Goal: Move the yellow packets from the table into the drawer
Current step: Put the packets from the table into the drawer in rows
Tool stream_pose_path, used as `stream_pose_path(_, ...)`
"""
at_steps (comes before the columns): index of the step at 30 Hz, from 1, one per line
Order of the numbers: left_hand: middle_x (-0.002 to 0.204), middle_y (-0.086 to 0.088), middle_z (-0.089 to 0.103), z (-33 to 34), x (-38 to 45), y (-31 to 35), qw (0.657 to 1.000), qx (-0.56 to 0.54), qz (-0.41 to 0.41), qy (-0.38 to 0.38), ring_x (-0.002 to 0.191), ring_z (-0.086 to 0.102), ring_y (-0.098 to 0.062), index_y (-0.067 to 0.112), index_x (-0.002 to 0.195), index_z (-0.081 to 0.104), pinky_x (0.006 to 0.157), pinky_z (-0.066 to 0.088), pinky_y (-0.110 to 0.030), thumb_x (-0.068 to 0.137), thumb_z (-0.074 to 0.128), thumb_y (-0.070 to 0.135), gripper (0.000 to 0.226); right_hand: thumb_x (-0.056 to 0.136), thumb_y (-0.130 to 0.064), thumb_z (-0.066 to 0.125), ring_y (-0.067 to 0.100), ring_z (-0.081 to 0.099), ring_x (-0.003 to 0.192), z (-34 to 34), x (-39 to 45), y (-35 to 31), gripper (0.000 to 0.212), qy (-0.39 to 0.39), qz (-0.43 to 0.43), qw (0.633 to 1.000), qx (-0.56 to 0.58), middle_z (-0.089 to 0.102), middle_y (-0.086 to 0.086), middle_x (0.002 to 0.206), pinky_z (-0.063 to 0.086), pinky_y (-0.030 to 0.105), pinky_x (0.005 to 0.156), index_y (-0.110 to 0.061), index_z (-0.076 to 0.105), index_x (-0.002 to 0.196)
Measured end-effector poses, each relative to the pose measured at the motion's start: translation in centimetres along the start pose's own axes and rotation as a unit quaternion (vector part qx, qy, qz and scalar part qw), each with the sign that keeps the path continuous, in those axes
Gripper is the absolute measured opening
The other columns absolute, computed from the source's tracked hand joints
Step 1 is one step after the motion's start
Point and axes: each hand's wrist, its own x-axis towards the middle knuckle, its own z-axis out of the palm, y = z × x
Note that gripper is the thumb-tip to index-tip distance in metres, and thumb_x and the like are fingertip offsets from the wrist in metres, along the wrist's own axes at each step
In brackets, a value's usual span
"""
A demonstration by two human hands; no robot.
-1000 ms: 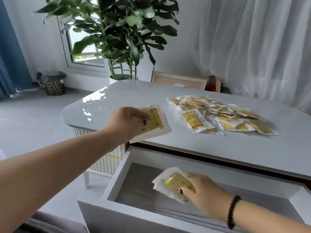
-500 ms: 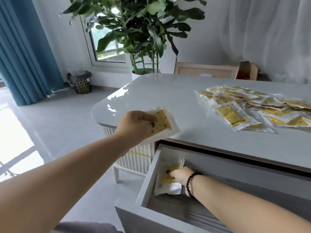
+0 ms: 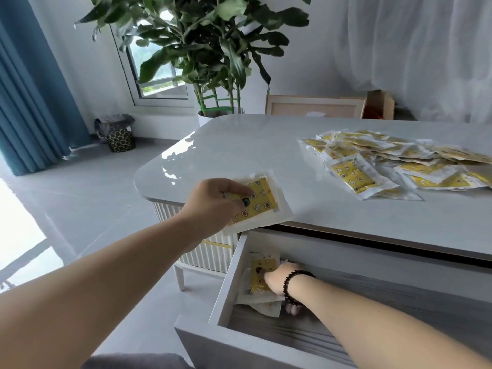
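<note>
Yellow packets are in three places here. Furthest left, the left hand (image 3: pixel 213 206) pinches one yellow packet (image 3: pixel 262 202) at the table's near edge, thumb on its printed face and fingers curled round its side; the packet overhangs the rim of the white table (image 3: pixel 239 145), partly above the open drawer. Below it, in the drawer's (image 3: pixel 226 286) left end, the right hand (image 3: pixel 275 279) (a dark bead bracelet (image 3: pixel 288 279) sits on its wrist) rests on a second packet (image 3: pixel 259 272) that lies on a few others against the drawer's left wall. From this angle I cannot tell whether those fingers are curled round the packet or just pressing it flat. Further right on the tabletop, well apart from both hands, lies the loose pile of packets (image 3: pixel 399 161), overlapping one another, with one packet (image 3: pixel 354 175) at its near-left edge facing up.
</note>
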Motion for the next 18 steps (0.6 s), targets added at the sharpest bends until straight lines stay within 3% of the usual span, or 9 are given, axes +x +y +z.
stream_pose_path(2, 0.099, 0.007, 0.069, 0.1, 0.0, 0.0, 1.0, 0.001, 0.002, -0.007, 0.091, 0.066, -0.018, 0.03, 0.083, 0.074, 0.076, 0.057, -0.026, 0.085, 0.065, 0.003, 0.028, 0.088, -0.063, 0.037, 0.023, 0.063, 0.096, -0.6, -0.5, 0.1, 0.07, 0.015, -0.018, 0.997, -0.078, 0.062, 0.009, 0.118, 0.048, 0.025, 0.064, -0.009, 0.05, 0.132)
stream_pose_path(5, 0.099, 0.007, 0.069, 0.0, -0.1, 0.0, 1.0, 0.001, 0.004, -0.007, 0.091, 0.066, -0.019, 0.03, 0.083, 0.074, 0.077, 0.057, -0.028, 0.085, 0.064, 0.003, 0.028, 0.086, -0.063, 0.038, 0.025, 0.06, 0.101, -2.0, -0.9, 0.7, 0.061, 0.106, -0.107, 0.964, -0.22, 0.062, 0.007, 0.112, 0.047, 0.03, 0.076, -0.014, 0.059, 0.116)
stream_pose_path(7, 0.097, 0.007, 0.069, -0.1, -0.1, -0.1, 1.0, 0.0, 0.004, -0.003, 0.091, 0.067, -0.019, 0.029, 0.083, 0.074, 0.076, 0.056, -0.028, 0.085, 0.064, 0.002, 0.028, 0.083, -0.062, 0.046, 0.026, 0.054, 0.109, -2.4, -0.9, 1.4, 0.061, 0.137, -0.206, 0.941, -0.231, 0.054, 0.007, 0.121, 0.048, 0.034, 0.083, -0.016, 0.05, 0.123)
stream_pose_path(9, 0.097, 0.007, 0.07, -0.4, 0.0, -0.2, 1.0, 0.001, 0.003, -0.001, 0.09, 0.067, -0.019, 0.028, 0.085, 0.074, 0.075, 0.056, -0.026, 0.085, 0.064, 0.002, 0.028, 0.075, -0.066, 0.052, 0.027, 0.045, 0.117, -1.9, -0.9, 2.4, 0.075, 0.121, -0.279, 0.923, -0.238, 0.041, 0.006, 0.129, 0.047, 0.038, 0.09, -0.02, 0.036, 0.133)
stream_pose_path(14, 0.098, 0.007, 0.07, -0.7, 0.2, -0.5, 1.0, -0.002, -0.002, 0.006, 0.088, 0.067, -0.017, 0.026, 0.088, 0.075, 0.077, 0.057, -0.027, 0.085, 0.066, 0.004, 0.024, 0.068, -0.078, 0.05, 0.027, 0.029, 0.132, 0.4, -0.7, 4.5, 0.097, 0.085, -0.3, 0.916, -0.254, 0.023, 0.003, 0.147, 0.036, 0.044, 0.106, -0.023, 0.024, 0.143)
stream_pose_path(18, 0.097, 0.006, 0.07, -0.7, 0.3, -0.6, 1.0, -0.008, -0.006, 0.007, 0.09, 0.067, -0.018, 0.025, 0.087, 0.075, 0.081, 0.057, -0.029, 0.084, 0.066, 0.003, 0.024, 0.072, -0.076, 0.044, 0.027, 0.026, 0.134, 1.1, -0.7, 4.5, 0.091, 0.109, -0.306, 0.909, -0.262, 0.023, 0.003, 0.148, 0.032, 0.046, 0.107, -0.021, 0.028, 0.143)
